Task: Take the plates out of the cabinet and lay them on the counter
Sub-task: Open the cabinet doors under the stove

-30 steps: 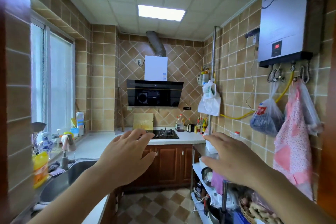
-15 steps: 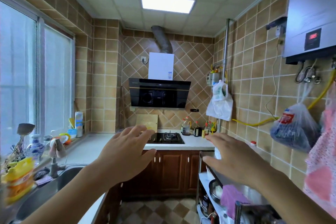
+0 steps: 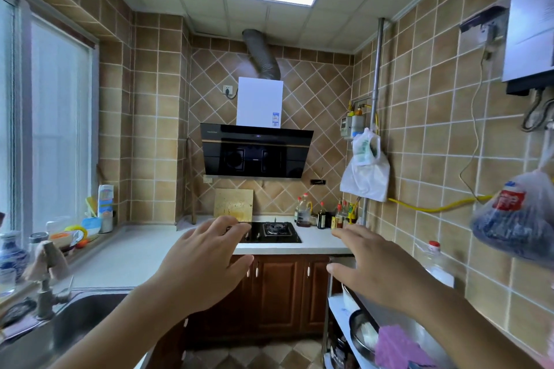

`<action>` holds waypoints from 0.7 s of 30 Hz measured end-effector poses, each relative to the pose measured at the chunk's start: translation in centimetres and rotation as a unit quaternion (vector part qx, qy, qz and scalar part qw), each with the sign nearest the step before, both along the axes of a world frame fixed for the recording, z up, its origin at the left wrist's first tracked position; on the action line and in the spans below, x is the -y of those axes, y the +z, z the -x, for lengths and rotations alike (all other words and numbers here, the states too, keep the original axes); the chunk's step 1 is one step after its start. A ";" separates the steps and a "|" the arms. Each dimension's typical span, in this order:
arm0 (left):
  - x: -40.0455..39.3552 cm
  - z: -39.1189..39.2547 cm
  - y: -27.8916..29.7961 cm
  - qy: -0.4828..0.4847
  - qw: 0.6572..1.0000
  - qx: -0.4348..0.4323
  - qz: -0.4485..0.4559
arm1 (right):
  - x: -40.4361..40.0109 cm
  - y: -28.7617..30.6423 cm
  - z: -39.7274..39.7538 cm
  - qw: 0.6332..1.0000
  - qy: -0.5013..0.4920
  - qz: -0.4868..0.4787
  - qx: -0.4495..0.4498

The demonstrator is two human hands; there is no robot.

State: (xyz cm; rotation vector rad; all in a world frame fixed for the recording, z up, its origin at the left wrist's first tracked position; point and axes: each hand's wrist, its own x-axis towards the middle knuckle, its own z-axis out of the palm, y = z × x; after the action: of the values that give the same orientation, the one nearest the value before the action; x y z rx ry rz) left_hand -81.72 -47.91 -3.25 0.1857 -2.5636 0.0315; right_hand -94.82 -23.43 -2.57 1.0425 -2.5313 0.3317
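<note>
My left hand (image 3: 204,266) and my right hand (image 3: 374,269) are both stretched out in front of me at chest height, fingers spread and relaxed, holding nothing. Beyond them a dark wooden base cabinet (image 3: 278,290) with closed doors stands under the white counter (image 3: 132,252). The counter runs along the left wall and across the back. No plates are visible.
A black gas hob (image 3: 269,232) sits on the back counter under a range hood (image 3: 254,151). A steel sink (image 3: 60,329) with a tap is at the near left. A metal rack (image 3: 359,335) with bowls stands at the right. Bags (image 3: 518,219) hang on the right wall.
The view has moved forward into the kitchen, so the hob and cabinet look closer. Both hands stay raised and spread, holding nothing.
</note>
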 end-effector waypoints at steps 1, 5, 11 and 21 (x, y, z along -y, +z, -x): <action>1.1 1.2 0.1 -0.004 1.000 -0.002 0.000 | 1.1 0.1 1.1 1.000 0.001 0.001 0.001; 5.4 6.0 1.1 -0.012 1.000 -0.007 0.002 | 5.5 0.9 5.8 1.000 0.000 -0.001 -0.001; 11.7 12.9 2.7 -0.013 1.000 -0.023 0.012 | 11.9 2.5 12.3 1.000 0.000 -0.001 -0.006; 17.6 21.5 2.0 -0.021 0.999 -0.027 0.010 | 17.5 1.9 20.6 1.000 -0.012 -0.008 -0.004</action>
State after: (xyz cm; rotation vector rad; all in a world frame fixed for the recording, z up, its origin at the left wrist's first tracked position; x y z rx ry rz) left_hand -103.21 -65.56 -1.28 0.1228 -2.5115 0.0363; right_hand -115.41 -40.93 -0.66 1.0175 -2.5414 0.3020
